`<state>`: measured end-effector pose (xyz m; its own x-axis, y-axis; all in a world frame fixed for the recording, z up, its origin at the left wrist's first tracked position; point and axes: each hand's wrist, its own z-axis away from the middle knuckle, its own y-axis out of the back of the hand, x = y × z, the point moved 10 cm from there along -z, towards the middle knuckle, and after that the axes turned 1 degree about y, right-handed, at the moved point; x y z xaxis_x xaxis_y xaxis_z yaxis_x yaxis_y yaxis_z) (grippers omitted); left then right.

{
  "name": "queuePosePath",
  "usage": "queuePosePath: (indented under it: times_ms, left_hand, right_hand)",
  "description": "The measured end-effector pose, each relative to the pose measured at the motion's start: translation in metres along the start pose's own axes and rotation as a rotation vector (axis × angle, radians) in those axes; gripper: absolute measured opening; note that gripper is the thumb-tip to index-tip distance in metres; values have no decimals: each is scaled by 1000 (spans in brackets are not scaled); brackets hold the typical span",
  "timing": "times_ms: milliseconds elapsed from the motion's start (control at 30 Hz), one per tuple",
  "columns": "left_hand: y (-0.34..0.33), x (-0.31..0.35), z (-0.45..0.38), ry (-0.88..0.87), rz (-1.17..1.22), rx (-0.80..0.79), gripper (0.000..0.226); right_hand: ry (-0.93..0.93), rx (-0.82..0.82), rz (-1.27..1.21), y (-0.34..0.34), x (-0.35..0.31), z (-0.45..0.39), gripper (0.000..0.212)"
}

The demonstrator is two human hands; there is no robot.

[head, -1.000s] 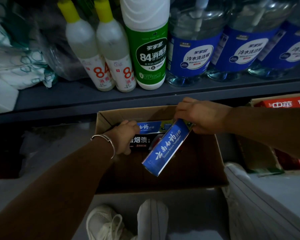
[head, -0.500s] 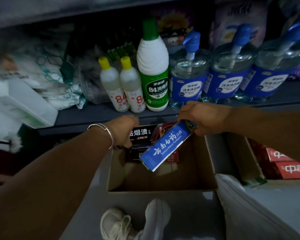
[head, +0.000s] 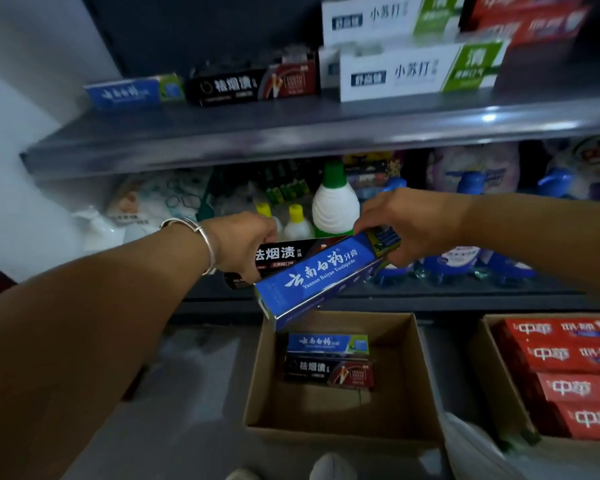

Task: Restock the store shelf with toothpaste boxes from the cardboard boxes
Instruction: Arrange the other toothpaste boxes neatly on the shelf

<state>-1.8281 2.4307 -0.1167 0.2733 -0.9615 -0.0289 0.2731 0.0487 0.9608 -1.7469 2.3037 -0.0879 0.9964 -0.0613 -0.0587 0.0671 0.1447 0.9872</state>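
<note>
My left hand [head: 245, 242], a silver bangle on its wrist, grips a black toothpaste box [head: 284, 258] by its left end. My right hand [head: 409, 223] grips a blue toothpaste box [head: 321, 277] by its far end; the box slants down to the left across the black one. Both are held above the open cardboard box [head: 413, 375] on the floor, where one blue box [head: 326, 342] and one black box [head: 328, 372] lie. On the upper shelf [head: 291, 126] stand a blue box [head: 132, 91], a black box [head: 253, 84] and white-green boxes [head: 416, 72].
A second cardboard box [head: 492, 379] at the right holds red toothpaste boxes [head: 575, 375]. More red boxes [head: 523, 19] sit top right of the shelf. The lower shelf carries bleach bottles [head: 335, 206], blue pump bottles and plastic bags. My shoe tip [head: 331, 467] shows at the bottom.
Both hands have lifted out of the cardboard box with their toothpaste boxes. My view has tilted up, so the upper shelf with toothpaste now shows.
</note>
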Motion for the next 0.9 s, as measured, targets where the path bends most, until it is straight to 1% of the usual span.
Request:
queuePosePath:
  times_ms: [200,333,467,733,900]
  left_hand:
    - [61,-19,21,45,-15,64,41]
    - [97,-31,35,104,-2,58,50]
    - [132,-44,44,130,-2,107,46]
    - [187,-73,43,146,-57,207,42]
    - [205,-90,39,173,-61,266,44]
  right_hand:
    - [-19,76,23,67,-10,3,51]
    - [-76,105,1,105,-7,6,55]
    - [-92,165,-4,139,-5,2,54]
    - [-107,265,-20,191,0,-14,50]
    - [-142,284,4,210,12,-27,53]
